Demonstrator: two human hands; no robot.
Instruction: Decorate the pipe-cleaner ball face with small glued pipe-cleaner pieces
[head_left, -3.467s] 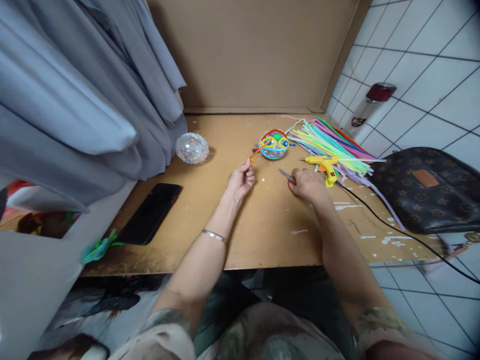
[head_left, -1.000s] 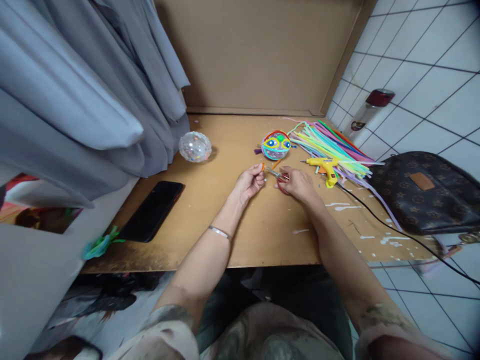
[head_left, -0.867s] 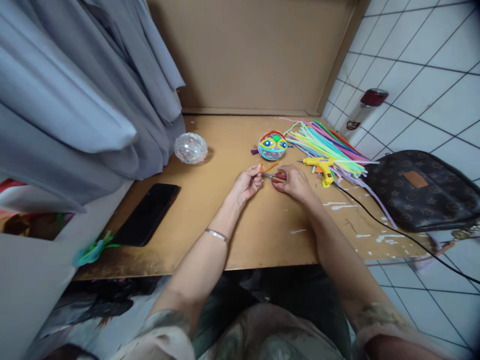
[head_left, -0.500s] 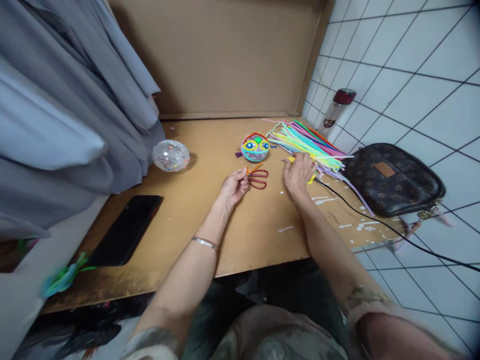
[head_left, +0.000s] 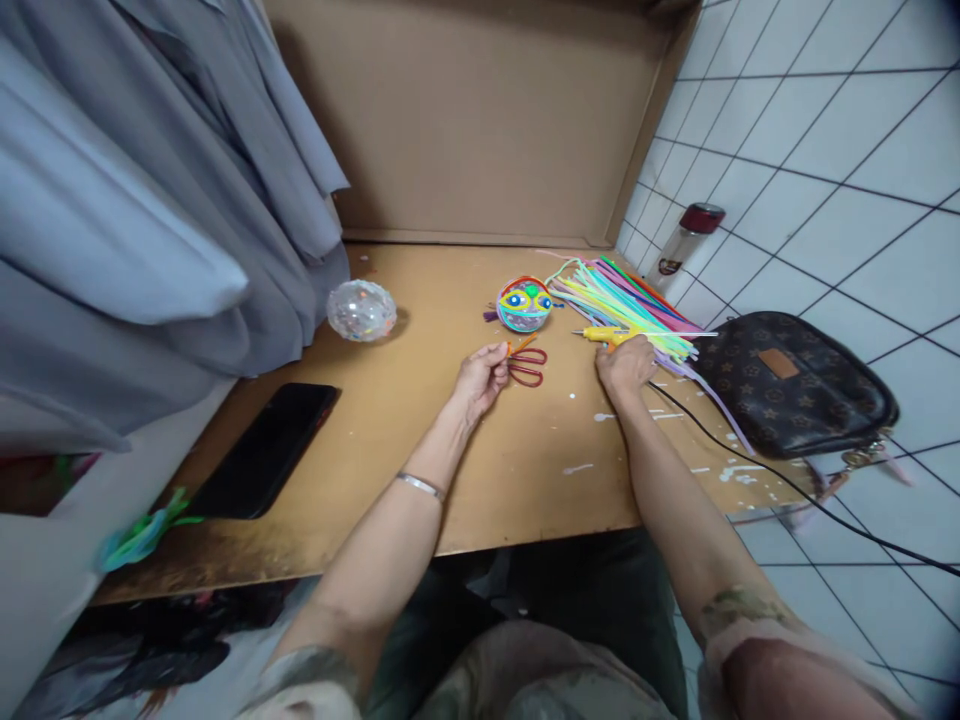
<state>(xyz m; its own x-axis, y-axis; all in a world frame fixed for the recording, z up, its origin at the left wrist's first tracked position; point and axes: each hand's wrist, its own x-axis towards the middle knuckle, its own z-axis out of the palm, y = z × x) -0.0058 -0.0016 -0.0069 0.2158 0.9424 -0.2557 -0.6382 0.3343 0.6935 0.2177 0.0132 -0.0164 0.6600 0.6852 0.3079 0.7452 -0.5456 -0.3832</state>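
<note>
My left hand [head_left: 482,382] pinches a short orange pipe cleaner [head_left: 523,345] between thumb and fingers. Just beyond its fingertips show the red handles of a pair of scissors [head_left: 528,366]; their blades are hidden. My right hand [head_left: 628,366] is closed around the handle of a yellow hot glue gun [head_left: 604,334], whose nozzle points left. A clear glue stick [head_left: 686,333] juts from its back, and a black cord [head_left: 739,455] trails off to the right. Behind the scissors sits a round clear ornament [head_left: 525,306] with a face of coloured pipe cleaners.
A bundle of pipe cleaners [head_left: 628,300] lies at the back right, beside a brown patterned bag [head_left: 806,390] and a red-capped bottle [head_left: 686,245]. To the left are a clear ball [head_left: 362,310], a black phone [head_left: 264,452], a green-blue fuzzy piece [head_left: 148,530] and a grey curtain [head_left: 165,230].
My right hand has shifted from over the glue gun to its handle, baring the yellow body. The left hand keeps its pinch. The whole view has shifted slightly.
</note>
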